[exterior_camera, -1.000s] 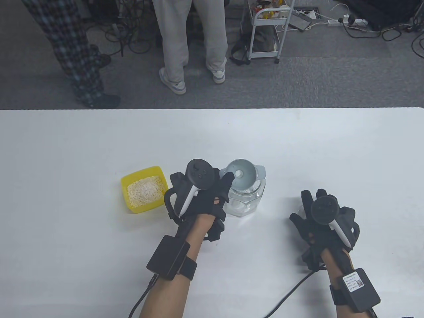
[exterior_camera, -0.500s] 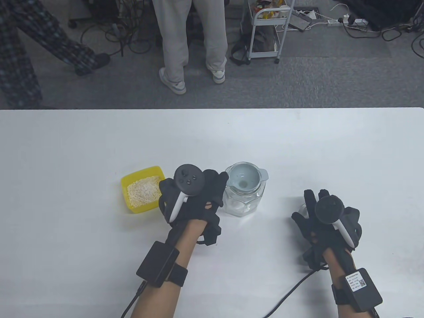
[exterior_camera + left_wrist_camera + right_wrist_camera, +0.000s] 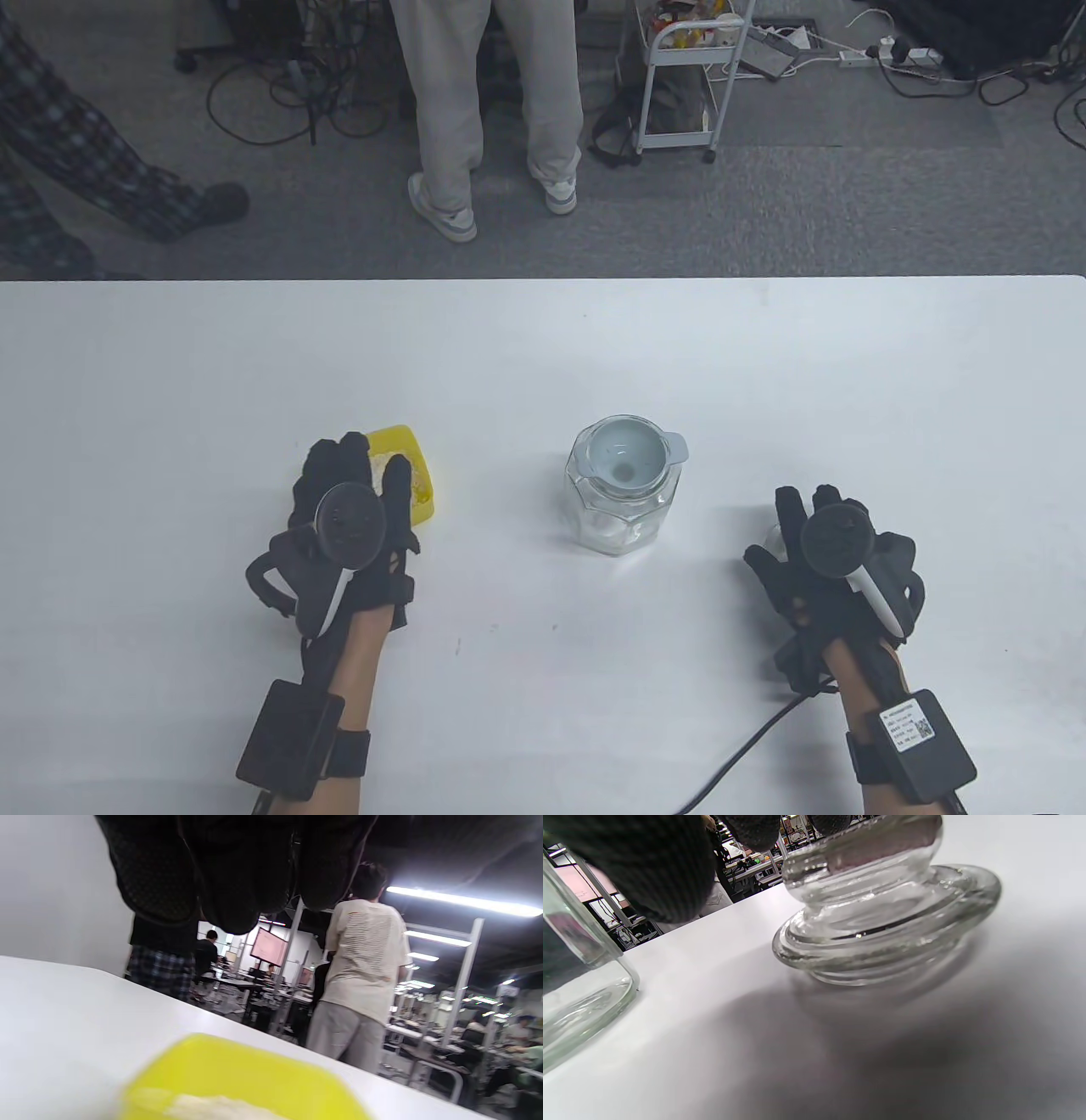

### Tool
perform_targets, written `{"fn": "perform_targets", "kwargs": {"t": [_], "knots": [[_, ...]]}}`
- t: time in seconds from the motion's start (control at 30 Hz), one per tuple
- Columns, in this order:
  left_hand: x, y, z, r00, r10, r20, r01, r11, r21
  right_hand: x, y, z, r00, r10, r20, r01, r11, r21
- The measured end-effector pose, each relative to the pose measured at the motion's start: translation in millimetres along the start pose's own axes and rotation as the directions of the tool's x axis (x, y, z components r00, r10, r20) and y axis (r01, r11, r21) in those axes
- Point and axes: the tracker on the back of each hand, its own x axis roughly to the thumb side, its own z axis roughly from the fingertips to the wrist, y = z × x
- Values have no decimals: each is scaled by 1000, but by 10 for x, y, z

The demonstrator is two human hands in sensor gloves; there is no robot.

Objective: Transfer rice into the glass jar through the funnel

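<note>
Rice lies in a yellow tub on the white table, to the left of the middle; in the left wrist view the tub's rim and the pale grains fill the bottom of the frame, blurred. The left hand hovers over the tub's near left part with its fingers stretched out flat, gripping nothing; whether they touch the tub I cannot tell. Near the middle of the table, well apart from the tub, stands a clear glass jar with a pale funnel seated in its mouth, a small tab of the funnel sticking out to the right. To the right of the jar the right hand rests over a glass lid that sits on the table. The fingers are spread above the lid's knob, but whether they grip it I cannot tell. Beyond the far edge of the table a person in light trousers stands on the grey carpet.
</note>
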Motion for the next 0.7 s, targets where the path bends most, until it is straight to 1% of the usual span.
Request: {"fn": "perform_targets", "kwargs": {"t": [0.03,0.1,0.17,0.27,0.43,0.5,0.57,0.63,0.7], "knots": [[-100,-50,-7,1000,-6,-18,6,999,-35,3,4,-4,1000,4,0,-4,1000,1],[-191,-139,12,999,7,-45,-10,998,-68,13,11,-7,1000,10,2,-10,1000,0],[-227,-219,34,999,-13,-51,9,996,-89,24,18,-7,1000,19,4,-19,1000,-1],[-255,-309,57,996,-78,-41,75,995,-70,26,26,2,1000,26,7,-26,1000,-2],[-324,-452,89,995,-65,-71,60,996,-73,33,32,2,999,34,9,-34,999,-1],[-369,-524,127,997,-35,-74,29,997,-74,39,42,-1,999,42,10,-42,999,3],[-439,-625,149,996,-3,-94,-9,993,-120,47,53,-6,999,51,11,-51,999,5],[-486,-673,138,989,40,-141,-59,989,-136,52,63,-9,998,59,10,-59,998,7],[-557,-707,94,978,84,-190,-119,977,-178,55,72,-8,998,67,10,-67,998,9]]}}
